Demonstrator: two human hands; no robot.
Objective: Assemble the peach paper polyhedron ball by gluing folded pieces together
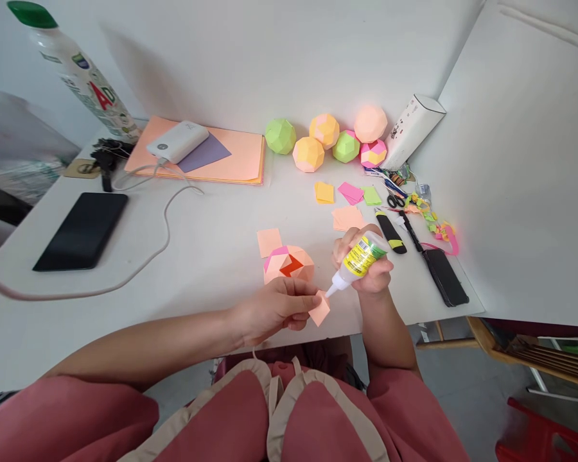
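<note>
Between thumb and fingers, my left hand [270,311] pinches a small peach paper piece [320,309] close to the table's front edge. My right hand [373,276] grips a glue bottle [363,258] with a yellow label, tilted nozzle-down. Its white tip meets or nearly meets the paper piece's upper corner; I cannot tell whether glue is coming out. Just behind my left hand sits a partly built paper ball [296,260], peach with a pink patch and an opening showing orange-red inside. A peach paper square [268,243] lies beside the ball.
Finished paper balls [309,154] line the wall. Small stacks of yellow [324,192], pink [351,193], green [371,196] and peach paper [347,218] lie mid-table. At right are a cutter [390,231], scissors [395,201] and a phone [445,277]; at left, a tablet [81,231] and cable [166,224].
</note>
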